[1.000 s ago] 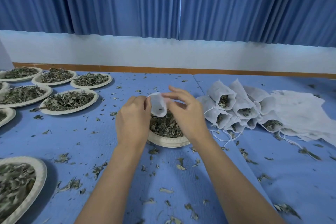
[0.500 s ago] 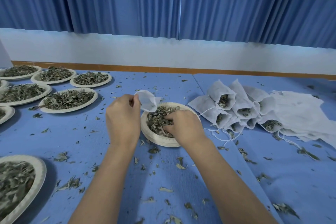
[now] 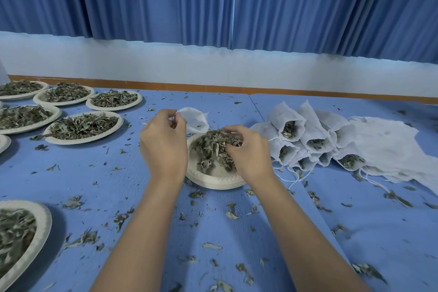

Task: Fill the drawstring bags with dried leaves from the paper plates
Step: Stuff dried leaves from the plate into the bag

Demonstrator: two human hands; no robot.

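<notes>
Left hand [image 3: 163,147] fingers pinch the bag [image 3: 195,121] rim; right hand [image 3: 248,152] fingers curl around leaves [image 3: 211,149] on the plate [image 3: 213,179].

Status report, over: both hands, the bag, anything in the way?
Left hand pinches drawstring bag rim. Right hand grips dried leaves on the paper plate. Nothing between plate and bag.

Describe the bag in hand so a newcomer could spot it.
On the blue table, find the paper plate that the right hand digs into. Just beyond its far-left rim, the left hand pinches a small white drawstring bag. Unlike the leaf-stuffed bags piled to the right, it is alone and hand-held.
</notes>
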